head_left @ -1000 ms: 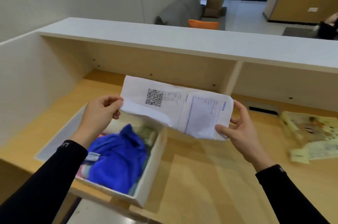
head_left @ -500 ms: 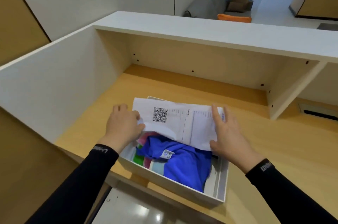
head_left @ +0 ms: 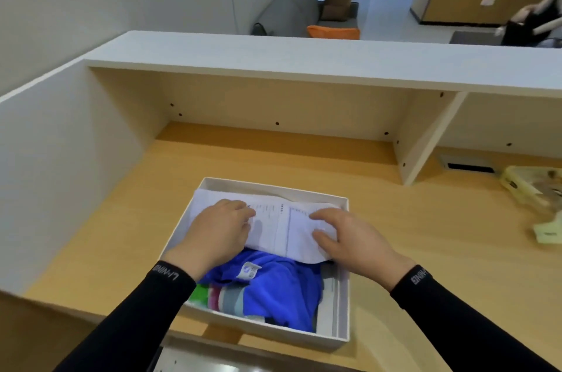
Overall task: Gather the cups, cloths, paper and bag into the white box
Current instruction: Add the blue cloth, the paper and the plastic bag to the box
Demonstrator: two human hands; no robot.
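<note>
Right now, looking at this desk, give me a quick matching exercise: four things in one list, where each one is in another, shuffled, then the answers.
Things:
1. paper
2. blue cloth
3. yellowish bag
4. white box

Places:
A. on the desk at the far right, outside the box
B. under both hands, on top of the pile
C. near the front edge of the desk
D. in the box, partly beneath the sheet

Pairs: 1-B, 2-D, 3-A, 4-C

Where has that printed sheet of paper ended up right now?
The paper lies in the far half of the white box, on top of the blue cloth, with the left hand and right hand pressing on it.
</note>
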